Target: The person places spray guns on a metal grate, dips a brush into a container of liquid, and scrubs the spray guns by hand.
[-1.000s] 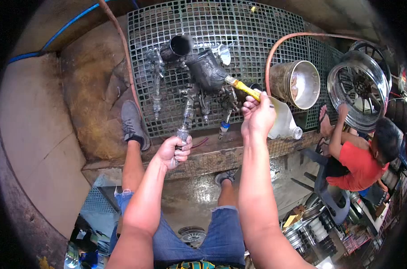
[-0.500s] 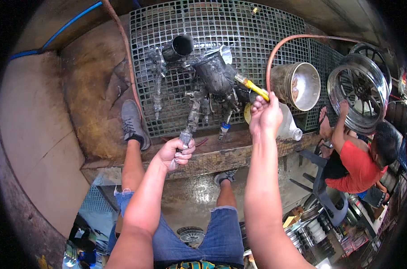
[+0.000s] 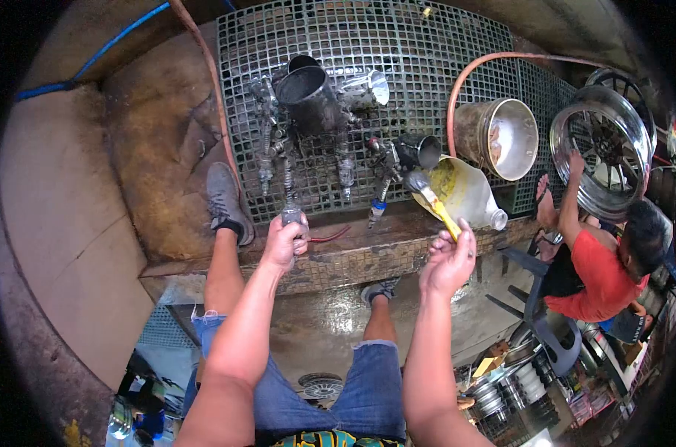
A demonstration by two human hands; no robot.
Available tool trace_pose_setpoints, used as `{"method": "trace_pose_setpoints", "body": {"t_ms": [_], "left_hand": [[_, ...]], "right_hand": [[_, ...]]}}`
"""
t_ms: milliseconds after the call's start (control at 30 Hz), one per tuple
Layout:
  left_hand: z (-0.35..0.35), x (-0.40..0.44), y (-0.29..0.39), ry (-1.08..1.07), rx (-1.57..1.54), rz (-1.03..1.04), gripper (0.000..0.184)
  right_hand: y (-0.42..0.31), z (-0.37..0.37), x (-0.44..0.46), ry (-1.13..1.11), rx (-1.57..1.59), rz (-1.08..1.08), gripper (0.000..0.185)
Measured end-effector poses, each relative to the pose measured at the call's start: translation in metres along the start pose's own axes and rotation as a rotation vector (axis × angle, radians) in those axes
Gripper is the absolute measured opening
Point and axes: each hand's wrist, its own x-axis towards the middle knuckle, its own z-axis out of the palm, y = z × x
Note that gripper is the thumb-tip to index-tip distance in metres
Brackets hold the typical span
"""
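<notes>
My left hand (image 3: 284,243) is closed around the lower end of a spray gun (image 3: 308,100), whose dark cup is tilted with its open mouth toward me. A paintbrush (image 3: 445,214) with a yellow handle is pinched in my right hand (image 3: 450,267). Its dark bristles point up and left, over the edge of a cut plastic jug (image 3: 468,195) with yellowish residue inside. Next to the jug a second spray gun (image 3: 388,165) with a dark cup lies on the grating. More spray guns, one with a shiny silver cup (image 3: 364,89), lie behind the held one, partly hidden.
Green plastic grating (image 3: 420,59) covers the raised ledge. A grimy bucket (image 3: 473,138) lies tipped beside a reddish hose (image 3: 494,58). On the right are wheel rims (image 3: 561,167), and a person in a red shirt (image 3: 598,272) sits by a dark chair (image 3: 550,339).
The brush has left the held gun's cup and moved down and right to the jug. My left hand has shifted slightly left, turning the gun's cup mouth toward me.
</notes>
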Motion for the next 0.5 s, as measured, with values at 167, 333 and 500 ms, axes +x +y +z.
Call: {"method": "trace_pose_setpoints", "body": {"t_ms": [167, 333, 500], "left_hand": [[-0.013, 0.020, -0.030, 0.349, 0.307, 0.165, 0.007], [-0.035, 0.049, -0.073, 0.463, 0.508, 0.330, 0.006], [-0.025, 0.063, -0.075, 0.700, 0.857, 0.167, 0.034]], "right_hand": [[0.007, -0.019, -0.007, 0.027, -0.226, -0.142, 0.031], [0.047, -0.029, 0.017, 0.035, -0.392, -0.161, 0.033], [0.077, -0.024, 0.057, 0.101, -0.829, -0.329, 0.037]]}}
